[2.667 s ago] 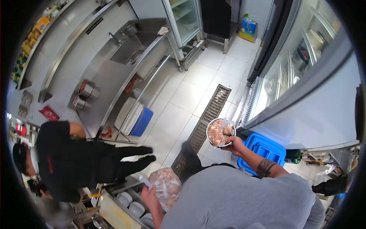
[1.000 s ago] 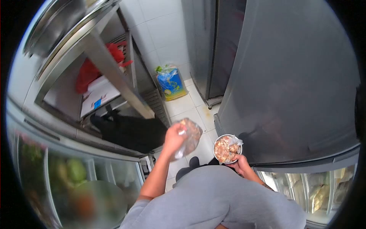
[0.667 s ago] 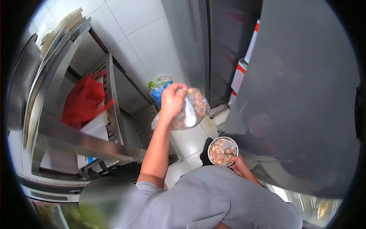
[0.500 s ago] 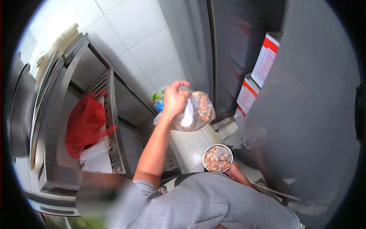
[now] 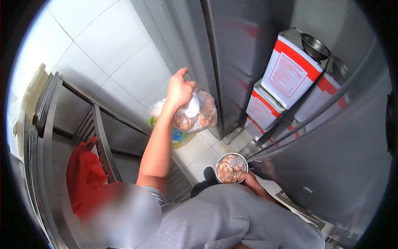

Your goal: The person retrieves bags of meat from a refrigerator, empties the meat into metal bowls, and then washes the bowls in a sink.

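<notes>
Near the middle, my left hand [image 5: 180, 89] is closed round the gathered top of clear plastic bags [image 5: 206, 112], which hang from it. Brownish, meat-like pieces show through the plastic. Lower down and to the right, a round white-rimmed container [image 5: 231, 168] stands upright close to my body, with similar bagged pieces inside. My right hand [image 5: 250, 181] grips its right side, its fingers curled at the rim and partly hidden.
Metal shelving [image 5: 99, 124] with a red cloth or bag [image 5: 85, 168] is on the left. Red-and-white tins [image 5: 287, 72] are stacked at the right, a metal bowl [image 5: 315, 46] on top. A grey reflective panel [image 5: 331, 166] rises beside them. Behind the hanging bags, a green-and-blue package [image 5: 180, 139] lies low.
The view has turned, so the tins and the metal bowl show more fully. My left hand and its bags appear slightly further left and higher. Both hands keep their hold.
</notes>
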Demonstrator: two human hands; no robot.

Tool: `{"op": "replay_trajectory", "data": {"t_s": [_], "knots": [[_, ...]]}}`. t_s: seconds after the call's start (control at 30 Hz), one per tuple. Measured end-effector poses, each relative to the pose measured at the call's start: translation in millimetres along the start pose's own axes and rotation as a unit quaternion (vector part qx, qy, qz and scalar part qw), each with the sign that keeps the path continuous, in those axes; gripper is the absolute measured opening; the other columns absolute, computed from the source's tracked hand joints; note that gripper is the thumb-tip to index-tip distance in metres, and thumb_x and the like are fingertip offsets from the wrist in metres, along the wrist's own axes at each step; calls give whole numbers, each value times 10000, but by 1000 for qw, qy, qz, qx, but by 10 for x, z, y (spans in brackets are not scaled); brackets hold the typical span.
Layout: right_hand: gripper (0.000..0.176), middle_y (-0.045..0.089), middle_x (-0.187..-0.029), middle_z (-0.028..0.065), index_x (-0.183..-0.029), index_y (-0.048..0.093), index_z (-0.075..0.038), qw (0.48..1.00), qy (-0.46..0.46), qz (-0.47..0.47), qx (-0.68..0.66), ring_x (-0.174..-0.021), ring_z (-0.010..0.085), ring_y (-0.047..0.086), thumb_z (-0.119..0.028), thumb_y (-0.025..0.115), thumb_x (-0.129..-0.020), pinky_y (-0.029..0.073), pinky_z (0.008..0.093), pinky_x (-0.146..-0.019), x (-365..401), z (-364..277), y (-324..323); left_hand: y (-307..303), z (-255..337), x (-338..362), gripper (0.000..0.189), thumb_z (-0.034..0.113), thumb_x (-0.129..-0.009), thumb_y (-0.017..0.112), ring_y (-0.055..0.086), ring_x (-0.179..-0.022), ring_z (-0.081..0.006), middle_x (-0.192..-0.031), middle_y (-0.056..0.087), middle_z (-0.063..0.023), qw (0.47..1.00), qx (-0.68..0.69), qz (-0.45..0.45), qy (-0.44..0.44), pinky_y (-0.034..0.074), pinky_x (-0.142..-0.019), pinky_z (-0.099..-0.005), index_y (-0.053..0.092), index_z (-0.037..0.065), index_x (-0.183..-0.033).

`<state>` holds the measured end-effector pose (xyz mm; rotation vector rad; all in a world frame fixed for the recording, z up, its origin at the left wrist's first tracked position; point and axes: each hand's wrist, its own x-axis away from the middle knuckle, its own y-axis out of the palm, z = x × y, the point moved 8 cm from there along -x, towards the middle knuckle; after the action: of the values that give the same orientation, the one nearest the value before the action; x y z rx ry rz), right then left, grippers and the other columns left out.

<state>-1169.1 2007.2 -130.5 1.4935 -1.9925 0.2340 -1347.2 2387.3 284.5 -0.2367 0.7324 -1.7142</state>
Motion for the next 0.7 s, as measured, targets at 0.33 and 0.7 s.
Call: {"op": "replay_trajectory", "data": {"t_s": [0.33,0.7], "knots": [[711,621,-1320,202,-1421,475,63,965,119,-43,-230,-1181,360,635,-132,561,-743,487,486,-1069,184,171,373,182,-102,-187,298,79,-769,656,685,-754,-356,-762,654,-237,996,24,-45,74,523,-711,-443,573,-40,-1030],[781,570,-1381,229,-1517,361,11,980,168,-65,-86,-1223,369,607,-127,530,-767,474,533,-1063,-111,-352,653,-444,-1587,1148,617,-25,-789,627,535,-589,-115,-667,600,-48,989,26,12,-148,484,-611,-295,619,53,-1401]]}}
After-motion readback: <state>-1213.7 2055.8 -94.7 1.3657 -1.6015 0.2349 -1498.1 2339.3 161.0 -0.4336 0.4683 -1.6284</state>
